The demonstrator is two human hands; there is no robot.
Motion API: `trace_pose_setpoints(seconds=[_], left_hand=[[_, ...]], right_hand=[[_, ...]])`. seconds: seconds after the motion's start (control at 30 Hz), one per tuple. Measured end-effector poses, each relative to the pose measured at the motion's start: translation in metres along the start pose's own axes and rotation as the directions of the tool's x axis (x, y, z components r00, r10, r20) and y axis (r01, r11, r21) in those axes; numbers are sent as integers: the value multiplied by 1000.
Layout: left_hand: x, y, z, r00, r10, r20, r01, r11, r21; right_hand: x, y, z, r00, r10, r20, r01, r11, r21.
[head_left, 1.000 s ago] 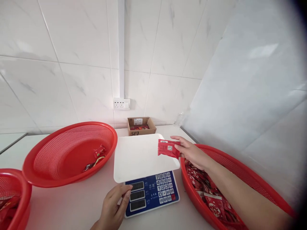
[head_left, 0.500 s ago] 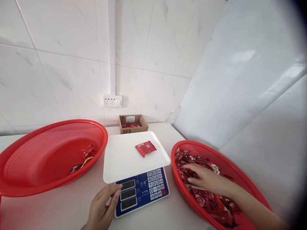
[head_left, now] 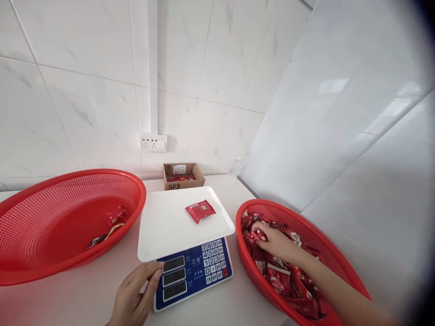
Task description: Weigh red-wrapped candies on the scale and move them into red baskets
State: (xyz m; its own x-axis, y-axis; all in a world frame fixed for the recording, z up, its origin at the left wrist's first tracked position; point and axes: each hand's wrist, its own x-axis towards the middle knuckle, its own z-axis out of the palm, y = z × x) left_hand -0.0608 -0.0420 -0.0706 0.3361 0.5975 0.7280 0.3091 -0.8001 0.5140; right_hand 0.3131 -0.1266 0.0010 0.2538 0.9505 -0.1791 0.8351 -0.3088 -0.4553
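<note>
A blue electronic scale (head_left: 195, 274) with a white weighing tray (head_left: 163, 222) stands in the middle of the white counter. One red snack packet (head_left: 200, 210) lies on the tray. My left hand (head_left: 134, 296) rests at the scale's front left corner, fingers loosely curled, touching its edge. My right hand (head_left: 275, 242) is inside the right red basket (head_left: 335, 271), which is full of red packets, and its fingers close on a red packet (head_left: 254, 236).
A large red mesh basket (head_left: 50, 253) at the left holds a few packets (head_left: 115, 216). A small cardboard box (head_left: 183, 176) stands at the back by the tiled wall, under a power socket (head_left: 153, 142). A white panel rises at the right.
My right hand laid the red packet on the scale tray, then went down into the right basket and closed on another packet. The view shifted right; my left hand stayed at the scale.
</note>
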Motion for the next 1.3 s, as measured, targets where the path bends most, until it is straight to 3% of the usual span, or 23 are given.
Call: trace_pose_setpoints(seconds=[0.23,0.33,0.47,0.57,0.7,0.93,1.13,1.3], left_hand=[[1,-3,-2,1000,-21,-10,21,1000,11],[3,-2,-3,999,-31,-18,31,999,23],[4,0,-2,1000,-22,-12,22,1000,12],[5,0,-1,1000,-22,-13,23,1000,18],[4,-1,-2,999,-31,-9,31,999,13],[0,-3,-1,1000,-20,-5,20,1000,8],[2,-1,-1,1000,-20,4,20,1000,9],[4,0,-2,1000,-14,-8,14,1000,0]], right_hand=[[-14,21,-41,979,81,-189,-54,988,141],[-17,18,-44,984,132,-119,-114,982,149],[-8,15,-28,997,60,53,-63,996,56],[6,14,-9,999,26,44,-22,997,-78],[17,14,7,994,87,66,-79,991,-107],[7,20,19,996,51,71,-37,981,-190],[6,21,28,997,15,-79,-37,958,-285],[13,30,21,987,28,-157,-52,988,-148]])
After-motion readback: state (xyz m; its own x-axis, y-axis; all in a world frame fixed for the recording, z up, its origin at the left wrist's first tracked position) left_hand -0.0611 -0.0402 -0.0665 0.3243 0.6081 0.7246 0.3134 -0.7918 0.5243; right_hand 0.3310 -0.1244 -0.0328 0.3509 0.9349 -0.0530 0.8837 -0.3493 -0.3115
